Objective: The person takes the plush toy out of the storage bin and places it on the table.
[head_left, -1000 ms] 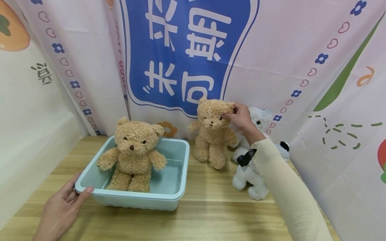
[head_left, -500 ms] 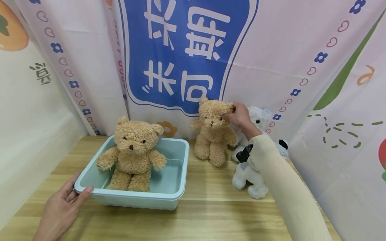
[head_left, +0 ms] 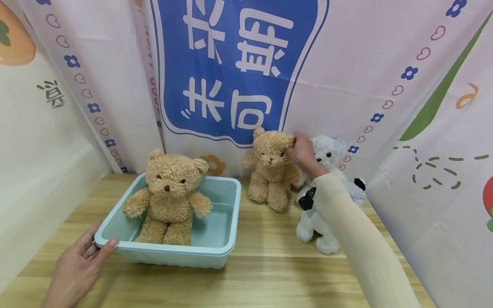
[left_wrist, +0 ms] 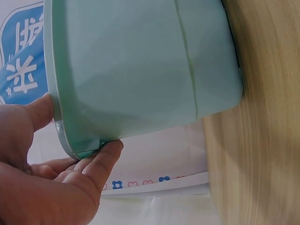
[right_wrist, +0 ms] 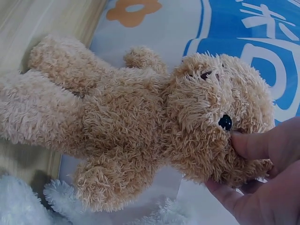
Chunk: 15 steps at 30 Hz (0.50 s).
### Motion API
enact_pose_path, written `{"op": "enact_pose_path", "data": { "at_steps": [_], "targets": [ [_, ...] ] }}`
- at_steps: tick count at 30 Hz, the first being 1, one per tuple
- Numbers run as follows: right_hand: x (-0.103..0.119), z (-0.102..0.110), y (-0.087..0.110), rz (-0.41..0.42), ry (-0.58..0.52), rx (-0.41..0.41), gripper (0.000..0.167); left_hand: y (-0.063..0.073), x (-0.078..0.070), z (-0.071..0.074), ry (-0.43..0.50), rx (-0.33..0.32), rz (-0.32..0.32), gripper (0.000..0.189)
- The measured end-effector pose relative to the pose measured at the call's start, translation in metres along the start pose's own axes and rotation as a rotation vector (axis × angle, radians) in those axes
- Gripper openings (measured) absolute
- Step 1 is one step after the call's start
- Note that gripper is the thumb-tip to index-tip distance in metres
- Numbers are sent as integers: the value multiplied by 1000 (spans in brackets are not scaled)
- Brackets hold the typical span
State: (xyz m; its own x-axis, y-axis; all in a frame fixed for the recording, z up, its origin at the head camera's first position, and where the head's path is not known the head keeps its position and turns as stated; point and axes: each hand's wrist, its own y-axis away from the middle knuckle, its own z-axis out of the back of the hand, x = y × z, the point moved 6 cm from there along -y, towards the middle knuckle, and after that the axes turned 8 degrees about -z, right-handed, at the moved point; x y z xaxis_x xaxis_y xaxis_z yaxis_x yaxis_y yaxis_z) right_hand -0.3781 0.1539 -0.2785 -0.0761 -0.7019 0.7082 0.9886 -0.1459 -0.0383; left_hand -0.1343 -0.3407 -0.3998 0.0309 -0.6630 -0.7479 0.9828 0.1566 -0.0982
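Observation:
My left hand (head_left: 77, 265) grips the front left corner of a light blue plastic tub (head_left: 173, 249), thumb on top of the rim and fingers under it. Inside the tub a tan teddy bear (head_left: 169, 209) sits upright, facing me. At the back of the table, a second teddy bear (head_left: 269, 171) stands against the printed backdrop. My right hand (head_left: 303, 153) pinches this bear by the ear and side of its head. In the right wrist view the thumb (right_wrist: 253, 144) presses beside the bear's eye, with the fingers behind the head.
A white plush toy (head_left: 327, 149) sits behind my right forearm. In front of it is another white plush (head_left: 317, 231) with a black ear, partly covered by my sleeve. Printed cloth (head_left: 346, 77) hangs at the back and on both sides of the wooden table (head_left: 262, 278).
The right hand and the bear it holds have shifted slightly; the hand sits a little lower and further left. The left hand and the tub stay in place.

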Motion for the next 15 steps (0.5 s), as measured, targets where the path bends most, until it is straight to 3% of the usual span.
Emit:
{"op": "enact_pose_path", "data": {
  "at_steps": [7, 15],
  "targets": [
    [1, -7, 1, 7, 104, -26, 16, 0, 2, 0, 2, 13, 4, 82],
    [2, -10, 3, 22, 103, -32, 19, 0, 2, 1, 22, 14, 1, 81]
  ]
}}
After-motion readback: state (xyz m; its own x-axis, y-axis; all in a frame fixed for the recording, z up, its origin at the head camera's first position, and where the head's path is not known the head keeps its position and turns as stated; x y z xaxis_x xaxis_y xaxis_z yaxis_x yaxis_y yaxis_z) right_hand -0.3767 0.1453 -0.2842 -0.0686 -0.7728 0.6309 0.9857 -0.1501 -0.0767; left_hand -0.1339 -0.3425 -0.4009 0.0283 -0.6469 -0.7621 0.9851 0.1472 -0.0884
